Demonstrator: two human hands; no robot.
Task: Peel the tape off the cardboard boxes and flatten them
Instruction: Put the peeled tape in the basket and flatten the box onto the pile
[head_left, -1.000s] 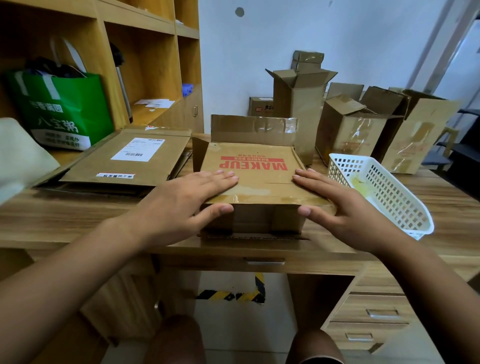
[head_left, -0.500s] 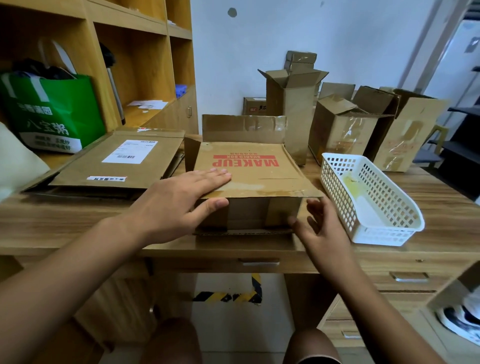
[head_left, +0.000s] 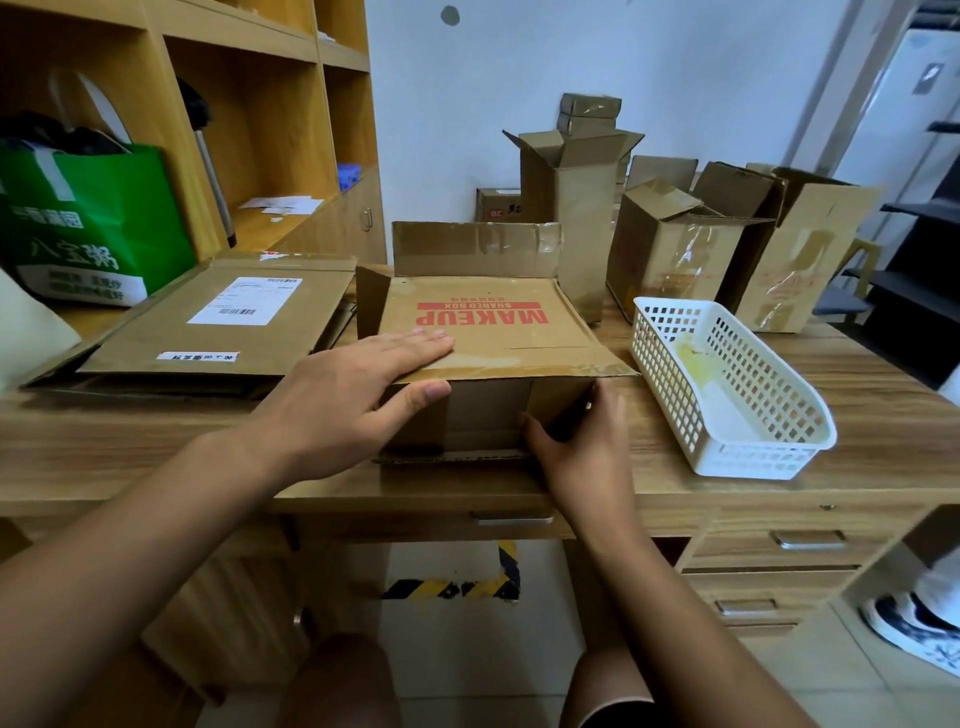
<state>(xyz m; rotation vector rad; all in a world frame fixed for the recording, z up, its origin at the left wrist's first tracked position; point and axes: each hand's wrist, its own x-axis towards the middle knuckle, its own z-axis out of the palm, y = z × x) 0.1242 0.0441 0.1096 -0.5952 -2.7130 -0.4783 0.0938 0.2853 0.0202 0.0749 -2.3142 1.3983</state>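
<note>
A brown cardboard box printed MAKEUP (head_left: 498, 332) sits on the wooden desk (head_left: 130, 441) in front of me, its back flap standing up with clear tape on it. My left hand (head_left: 353, 400) lies flat on the box's top near the front left, thumb down on the front face. My right hand (head_left: 587, 457) is at the front right corner, with the thumb on the front flap and the fingers wrapped round the corner. Glossy tape runs along the top's front edge.
A stack of flattened boxes (head_left: 218, 332) lies left of the box. A white plastic basket (head_left: 753, 452) stands close on the right. Several open upright boxes (head_left: 670, 254) crowd the back right. A green bag (head_left: 88, 223) sits in the shelf at left.
My right hand left the box's top, dropped to the desk edge, then closed on the front right corner. My left hand stayed pressed on the top.
</note>
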